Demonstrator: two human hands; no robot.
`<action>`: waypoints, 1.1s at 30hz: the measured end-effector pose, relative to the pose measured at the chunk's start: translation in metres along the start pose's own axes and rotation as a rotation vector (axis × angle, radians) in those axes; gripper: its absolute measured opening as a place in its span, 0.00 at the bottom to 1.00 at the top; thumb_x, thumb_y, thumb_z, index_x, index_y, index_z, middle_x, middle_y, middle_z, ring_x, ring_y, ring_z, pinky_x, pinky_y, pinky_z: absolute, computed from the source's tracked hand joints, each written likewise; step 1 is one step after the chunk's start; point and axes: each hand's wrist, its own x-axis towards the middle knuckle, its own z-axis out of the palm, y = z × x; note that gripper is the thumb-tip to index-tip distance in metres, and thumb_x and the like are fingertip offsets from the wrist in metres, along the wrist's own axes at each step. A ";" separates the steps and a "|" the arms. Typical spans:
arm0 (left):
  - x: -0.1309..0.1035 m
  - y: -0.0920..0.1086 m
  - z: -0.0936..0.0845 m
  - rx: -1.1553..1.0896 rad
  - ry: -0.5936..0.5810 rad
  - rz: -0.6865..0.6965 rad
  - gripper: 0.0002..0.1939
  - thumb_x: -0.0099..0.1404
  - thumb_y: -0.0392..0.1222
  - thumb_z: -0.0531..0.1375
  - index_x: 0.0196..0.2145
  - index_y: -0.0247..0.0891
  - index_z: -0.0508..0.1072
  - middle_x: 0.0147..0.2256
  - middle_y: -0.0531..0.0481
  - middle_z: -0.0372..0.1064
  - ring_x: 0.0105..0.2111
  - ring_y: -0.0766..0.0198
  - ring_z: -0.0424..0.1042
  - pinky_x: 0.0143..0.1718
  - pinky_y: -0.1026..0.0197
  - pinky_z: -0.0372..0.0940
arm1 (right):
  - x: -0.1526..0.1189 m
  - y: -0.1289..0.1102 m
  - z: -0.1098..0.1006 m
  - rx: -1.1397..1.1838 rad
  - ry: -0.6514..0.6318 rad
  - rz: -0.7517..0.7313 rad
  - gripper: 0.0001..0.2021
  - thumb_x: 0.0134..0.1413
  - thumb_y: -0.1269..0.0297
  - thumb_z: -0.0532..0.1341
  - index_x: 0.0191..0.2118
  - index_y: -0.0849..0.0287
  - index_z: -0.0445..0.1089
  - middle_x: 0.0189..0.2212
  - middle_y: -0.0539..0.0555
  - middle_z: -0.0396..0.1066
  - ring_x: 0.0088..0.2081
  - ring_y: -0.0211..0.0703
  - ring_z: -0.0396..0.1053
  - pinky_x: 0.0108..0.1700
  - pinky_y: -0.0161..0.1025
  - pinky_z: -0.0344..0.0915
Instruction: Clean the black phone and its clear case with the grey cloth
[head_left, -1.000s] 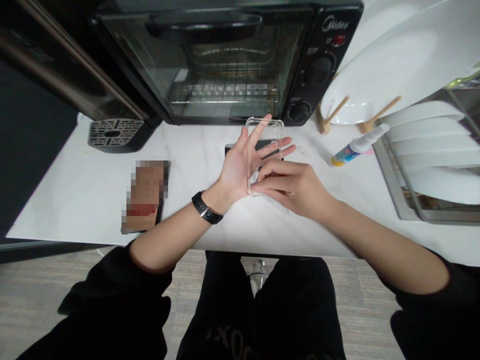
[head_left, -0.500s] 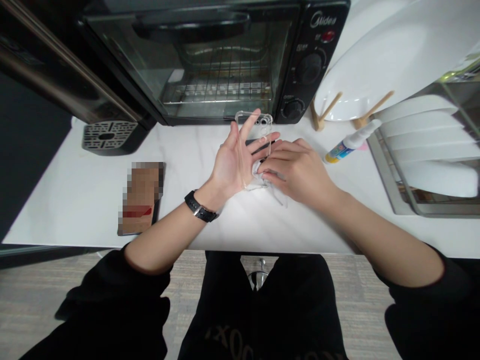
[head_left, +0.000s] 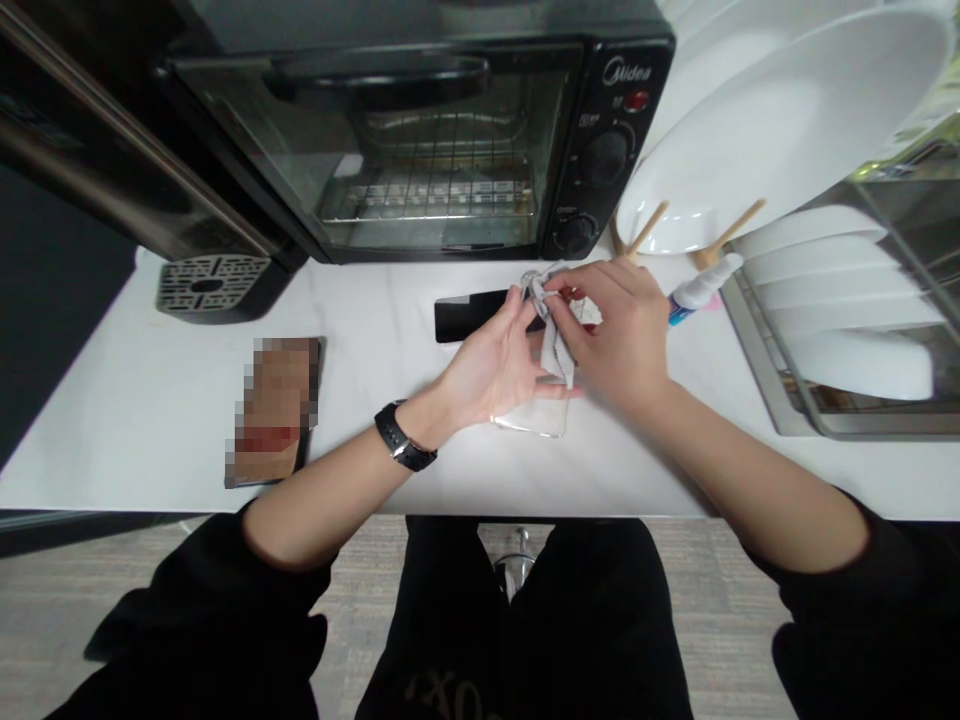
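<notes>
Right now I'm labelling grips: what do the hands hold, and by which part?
The left hand holds the clear phone case, apparently along one long side, contact partly hidden; the right hand pinches the white tissue by its bunched upper end.

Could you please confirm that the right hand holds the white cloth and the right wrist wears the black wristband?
Not quite: the head view shows the black wristband on the left wrist; the right hand does hold the white cloth.
</notes>
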 end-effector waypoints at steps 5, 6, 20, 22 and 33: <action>0.002 -0.008 0.008 -0.092 0.060 0.037 0.29 0.85 0.57 0.44 0.73 0.47 0.67 0.58 0.44 0.80 0.58 0.50 0.80 0.65 0.39 0.72 | -0.005 -0.011 0.002 0.168 -0.056 0.031 0.04 0.69 0.63 0.68 0.41 0.53 0.82 0.36 0.53 0.84 0.41 0.52 0.79 0.47 0.48 0.67; 0.001 -0.008 0.009 -0.110 0.069 0.073 0.29 0.86 0.56 0.44 0.74 0.45 0.66 0.56 0.44 0.81 0.57 0.53 0.81 0.64 0.46 0.73 | -0.007 -0.013 0.002 0.190 -0.077 0.019 0.04 0.69 0.63 0.69 0.41 0.53 0.82 0.37 0.52 0.85 0.41 0.52 0.80 0.47 0.48 0.66; -0.002 0.013 -0.004 -0.105 0.062 0.308 0.34 0.83 0.64 0.45 0.81 0.61 0.52 0.63 0.45 0.77 0.67 0.47 0.76 0.57 0.49 0.77 | -0.005 -0.022 -0.008 0.295 -0.438 -0.422 0.10 0.73 0.64 0.65 0.37 0.50 0.80 0.34 0.47 0.84 0.45 0.48 0.76 0.57 0.48 0.63; -0.002 0.014 -0.003 -0.064 0.107 0.326 0.33 0.84 0.64 0.44 0.81 0.61 0.51 0.58 0.45 0.79 0.66 0.48 0.76 0.55 0.51 0.77 | -0.004 -0.018 -0.010 0.186 -0.451 -0.420 0.10 0.71 0.67 0.65 0.34 0.51 0.78 0.32 0.47 0.82 0.44 0.48 0.76 0.55 0.48 0.61; -0.002 0.014 -0.002 0.051 0.106 0.305 0.34 0.84 0.63 0.41 0.81 0.55 0.54 0.48 0.45 0.82 0.44 0.57 0.81 0.46 0.54 0.75 | -0.002 -0.003 -0.002 -0.080 -0.216 -0.246 0.08 0.67 0.69 0.65 0.34 0.52 0.77 0.37 0.52 0.85 0.42 0.52 0.74 0.49 0.52 0.62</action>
